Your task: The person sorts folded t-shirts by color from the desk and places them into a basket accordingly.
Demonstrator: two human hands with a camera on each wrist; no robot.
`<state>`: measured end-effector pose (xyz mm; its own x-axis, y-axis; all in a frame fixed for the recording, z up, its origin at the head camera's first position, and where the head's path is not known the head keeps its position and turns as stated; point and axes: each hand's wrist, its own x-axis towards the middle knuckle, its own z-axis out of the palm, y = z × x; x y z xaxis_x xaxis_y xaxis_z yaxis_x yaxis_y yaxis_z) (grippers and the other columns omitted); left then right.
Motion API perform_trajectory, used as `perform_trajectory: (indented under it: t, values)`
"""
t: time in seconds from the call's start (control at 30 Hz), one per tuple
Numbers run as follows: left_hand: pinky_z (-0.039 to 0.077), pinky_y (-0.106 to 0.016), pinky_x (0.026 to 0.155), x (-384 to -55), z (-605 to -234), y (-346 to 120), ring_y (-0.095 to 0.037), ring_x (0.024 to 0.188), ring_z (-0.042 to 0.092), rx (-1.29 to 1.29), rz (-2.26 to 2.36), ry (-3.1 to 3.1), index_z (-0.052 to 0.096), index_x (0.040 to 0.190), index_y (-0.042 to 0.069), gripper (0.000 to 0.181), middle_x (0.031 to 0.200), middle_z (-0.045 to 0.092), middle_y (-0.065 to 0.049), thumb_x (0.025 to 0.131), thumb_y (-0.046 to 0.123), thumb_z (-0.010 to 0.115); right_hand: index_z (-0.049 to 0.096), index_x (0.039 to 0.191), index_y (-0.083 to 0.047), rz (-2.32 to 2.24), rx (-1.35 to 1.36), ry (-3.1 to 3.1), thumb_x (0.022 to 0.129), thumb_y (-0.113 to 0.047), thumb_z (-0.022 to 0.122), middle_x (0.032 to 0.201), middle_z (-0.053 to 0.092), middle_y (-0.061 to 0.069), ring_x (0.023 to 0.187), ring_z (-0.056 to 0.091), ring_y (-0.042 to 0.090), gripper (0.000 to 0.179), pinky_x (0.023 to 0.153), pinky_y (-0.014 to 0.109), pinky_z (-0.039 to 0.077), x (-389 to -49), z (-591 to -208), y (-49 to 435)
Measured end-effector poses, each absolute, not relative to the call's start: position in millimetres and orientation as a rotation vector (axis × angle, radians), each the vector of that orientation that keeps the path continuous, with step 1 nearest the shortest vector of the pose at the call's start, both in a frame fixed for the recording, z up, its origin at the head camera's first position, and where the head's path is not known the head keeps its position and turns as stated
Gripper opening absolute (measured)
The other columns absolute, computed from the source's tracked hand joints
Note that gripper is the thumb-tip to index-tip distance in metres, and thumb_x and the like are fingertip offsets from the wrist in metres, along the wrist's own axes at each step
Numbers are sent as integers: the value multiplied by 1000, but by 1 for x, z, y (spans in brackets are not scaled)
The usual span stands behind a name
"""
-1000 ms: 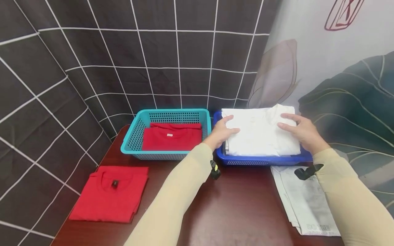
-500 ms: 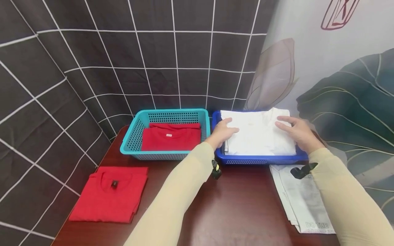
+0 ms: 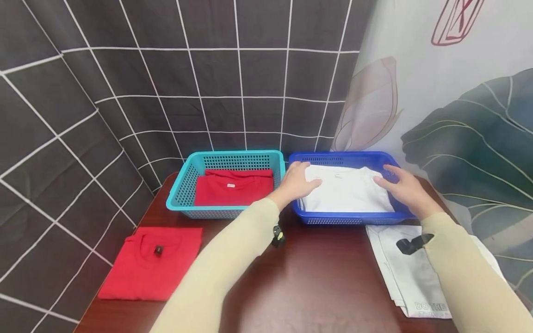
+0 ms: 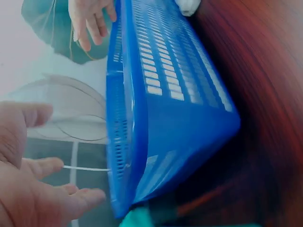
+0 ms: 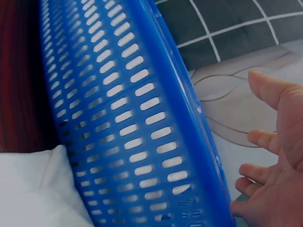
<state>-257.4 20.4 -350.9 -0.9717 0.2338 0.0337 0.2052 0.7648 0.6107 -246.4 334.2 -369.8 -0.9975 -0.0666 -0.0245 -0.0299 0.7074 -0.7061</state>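
Observation:
A folded white shirt lies inside the blue basket. My left hand is over the basket's left end, fingers spread and relaxed, at the shirt's left edge. Over the right end hovers my right hand, thumb and fingers apart, beside the shirt's right edge. Both wrist views show the palms with nothing in them, the left hand and the right hand each above the basket's rim. The shirt itself shows through the basket's slots there.
Left of the blue basket stands a teal basket holding a folded red shirt. Another folded red shirt lies at the table's front left. A folded white garment with lettering lies front right, partly under my right sleeve.
The white shirt has gone down from the rim into the blue basket, and its back wall shows now. Both hands have let go of it and are slightly apart from it.

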Motion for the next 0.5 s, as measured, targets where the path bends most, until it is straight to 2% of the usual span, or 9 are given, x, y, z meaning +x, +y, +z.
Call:
perform_trajectory:
  t: [0.17,0.4,0.43,0.5]
  values:
    - [34,-55,106,-227,-343,-19,-29,143,20,679,772,2955,35,150,18,83,156,24,-10,82,57,63,23,150,3,-1051,-213,3032,92,-48,58,150,22,33,137,17,53,85,103,69,18,-221,-371,335]
    - [38,-53,103,-175,-353,-92,-26,144,13,853,683,2978,33,151,22,92,157,21,-4,76,60,69,34,146,1,-1115,-441,3148,88,-32,70,147,31,32,134,26,52,75,102,68,22,-178,-369,317]
    - [40,-53,101,-167,-355,-103,-25,144,13,848,680,2975,32,151,24,92,157,21,-2,75,60,70,36,146,0,-1129,-480,3149,88,-30,71,146,33,30,133,28,50,74,103,65,25,-172,-370,312]
    - [41,-54,100,-151,-361,-125,-25,144,15,869,681,2979,32,151,24,92,157,22,-1,76,60,71,40,144,-2,-1173,-572,3135,86,-25,74,143,41,27,130,36,46,71,108,47,32,-159,-372,299]
